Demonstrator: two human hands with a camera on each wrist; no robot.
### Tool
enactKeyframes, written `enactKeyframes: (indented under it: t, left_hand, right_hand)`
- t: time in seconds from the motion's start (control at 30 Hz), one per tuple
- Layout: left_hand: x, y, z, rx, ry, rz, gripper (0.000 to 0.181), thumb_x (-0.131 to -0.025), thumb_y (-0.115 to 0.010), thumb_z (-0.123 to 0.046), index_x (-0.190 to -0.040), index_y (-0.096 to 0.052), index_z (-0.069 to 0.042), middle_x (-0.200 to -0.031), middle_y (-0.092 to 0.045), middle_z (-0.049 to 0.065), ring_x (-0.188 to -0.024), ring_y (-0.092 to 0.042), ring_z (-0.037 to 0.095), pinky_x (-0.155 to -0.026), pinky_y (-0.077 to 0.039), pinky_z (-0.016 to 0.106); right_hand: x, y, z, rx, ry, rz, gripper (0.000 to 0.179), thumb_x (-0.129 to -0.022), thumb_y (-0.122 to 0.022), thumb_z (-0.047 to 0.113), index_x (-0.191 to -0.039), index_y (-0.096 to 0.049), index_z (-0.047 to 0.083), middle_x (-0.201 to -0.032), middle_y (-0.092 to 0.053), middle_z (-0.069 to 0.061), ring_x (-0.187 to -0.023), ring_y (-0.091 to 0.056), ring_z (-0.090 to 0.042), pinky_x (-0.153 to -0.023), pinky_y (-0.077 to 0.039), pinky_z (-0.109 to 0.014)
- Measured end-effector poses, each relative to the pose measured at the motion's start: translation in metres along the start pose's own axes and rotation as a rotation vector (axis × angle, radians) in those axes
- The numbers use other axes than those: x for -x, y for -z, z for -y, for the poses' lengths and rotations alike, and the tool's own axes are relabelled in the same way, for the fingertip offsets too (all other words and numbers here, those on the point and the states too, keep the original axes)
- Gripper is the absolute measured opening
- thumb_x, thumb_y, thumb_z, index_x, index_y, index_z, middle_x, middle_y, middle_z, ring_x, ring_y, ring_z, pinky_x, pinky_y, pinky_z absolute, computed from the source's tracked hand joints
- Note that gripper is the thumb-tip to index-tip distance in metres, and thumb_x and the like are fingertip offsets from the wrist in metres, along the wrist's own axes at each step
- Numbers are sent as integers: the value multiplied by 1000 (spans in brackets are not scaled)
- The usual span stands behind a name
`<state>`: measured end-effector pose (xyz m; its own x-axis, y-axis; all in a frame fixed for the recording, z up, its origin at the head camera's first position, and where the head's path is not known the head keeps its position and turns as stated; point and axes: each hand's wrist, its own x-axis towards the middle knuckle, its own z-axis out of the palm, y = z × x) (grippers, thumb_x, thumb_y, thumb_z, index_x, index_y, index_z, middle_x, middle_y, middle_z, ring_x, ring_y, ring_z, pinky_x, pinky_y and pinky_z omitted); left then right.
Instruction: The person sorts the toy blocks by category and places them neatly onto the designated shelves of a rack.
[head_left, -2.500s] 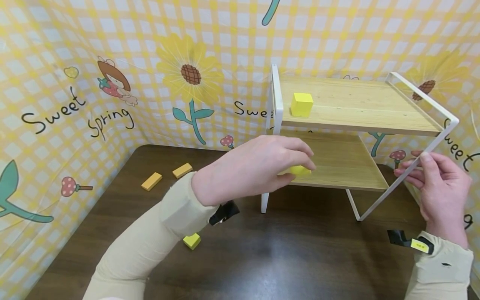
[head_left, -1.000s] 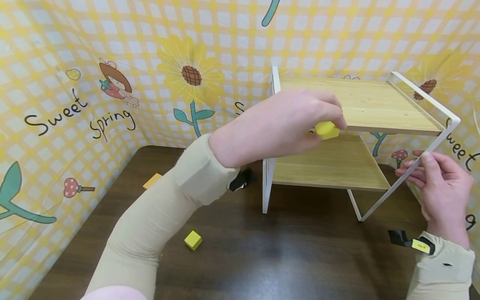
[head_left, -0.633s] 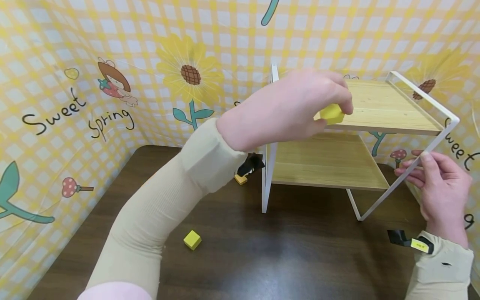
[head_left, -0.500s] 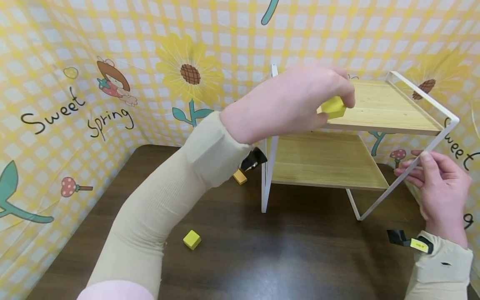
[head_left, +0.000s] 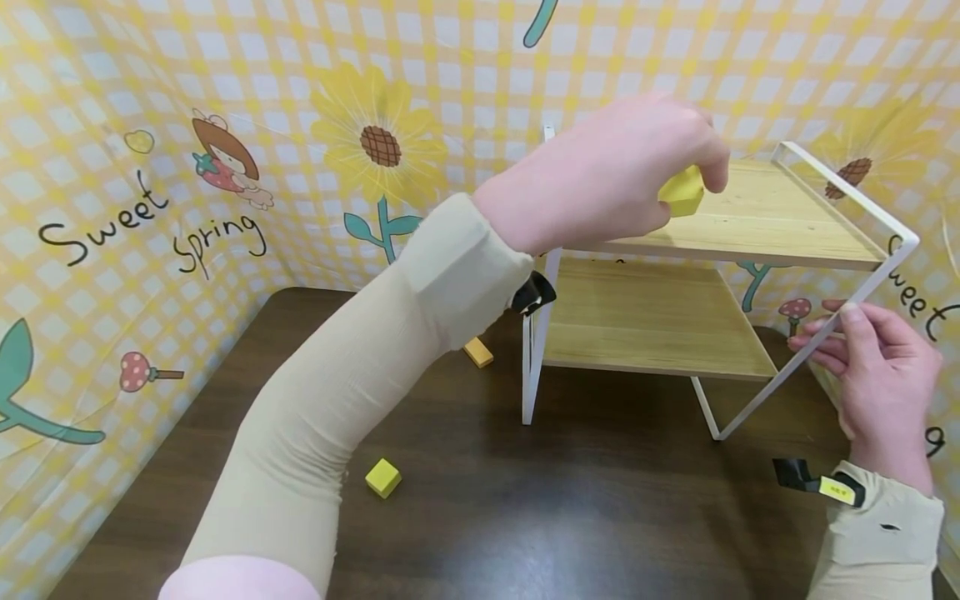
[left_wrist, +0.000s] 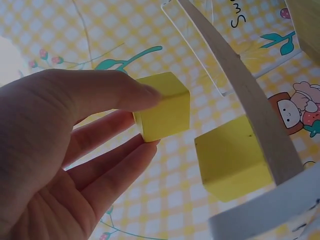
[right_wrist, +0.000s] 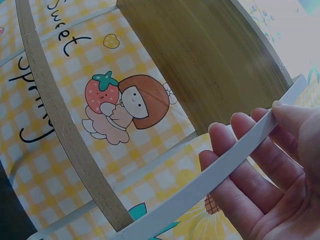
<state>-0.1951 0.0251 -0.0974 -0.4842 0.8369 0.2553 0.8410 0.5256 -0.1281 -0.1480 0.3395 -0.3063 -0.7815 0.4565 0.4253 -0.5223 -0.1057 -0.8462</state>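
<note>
Head: the left hand (head_left: 615, 171), arched, pinches a yellow block (head_left: 684, 193) over the upper shelf (head_left: 776, 208); open room runs rightward to the white frame (head_left: 855, 192). Left wrist: a second block (left_wrist: 232, 160) stands apart, near the shelf edge (left_wrist: 251, 95); clearance unclear. Right wrist: the right hand (right_wrist: 280, 185) grips the frame.

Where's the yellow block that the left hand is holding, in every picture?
Head: the held yellow block is right of and above the middle, in the left hand.
Left wrist: it is near the middle; the other yellow block is lower right.
Right wrist: not in it.
Shared landmark: the white-framed two-tier shelf shows in all three.
</note>
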Motion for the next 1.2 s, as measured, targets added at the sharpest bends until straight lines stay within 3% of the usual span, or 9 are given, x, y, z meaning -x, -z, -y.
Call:
enactKeyframes:
  t: [0.33, 0.53, 0.73, 0.87, 1.2]
  left_hand:
    - [-8, -3, 5, 53, 15, 7, 47, -89, -50, 5, -124, -72, -17, -124, -63, -9, -120, -49, 12, -98, -35, 19]
    - [-17, -9, 3, 56, 48, 63, 51, -88, -49, 8, -126, -72, -17, -129, -63, -7, -122, -51, 11, -90, -38, 20]
    - [-20, -10, 3, 61, 63, 94, 52, -88, -50, 7, -129, -71, -19, -132, -62, -9, -128, -46, 8, -95, -37, 18]
    - [-21, -11, 3, 73, 66, 98, 53, -89, -49, 8, -128, -71, -19, -133, -61, -8, -129, -45, 8, -92, -38, 19]
    - [-25, -13, 4, 145, 52, 104, 55, -84, -48, 9, -125, -73, -17, -130, -63, -7, -125, -48, 7, -94, -37, 16]
  right_hand:
    - [0, 0, 0, 24, 1, -4, 28, -99, -66, 9, -107, -65, -18, -77, -70, -18, -59, -71, -22, -60, -57, -28]
    - [1, 0, 0, 21, -9, -13, 29, -98, -68, 10, -107, -65, -18, -77, -70, -17, -59, -72, -22, -61, -58, -28]
    - [1, 0, 0, 23, -16, -16, 28, -98, -68, 10, -107, -66, -17, -78, -70, -18, -59, -72, -22, -61, -58, -28]
    - [0, 0, -1, 25, -18, -20, 28, -98, -68, 10, -107, -66, -17, -78, -70, -17, -59, -71, -22, -61, -58, -28]
    - [0, 0, -1, 17, -17, -18, 31, -98, -68, 10, -108, -64, -19, -77, -70, -18, -58, -71, -22, -60, -58, -29]
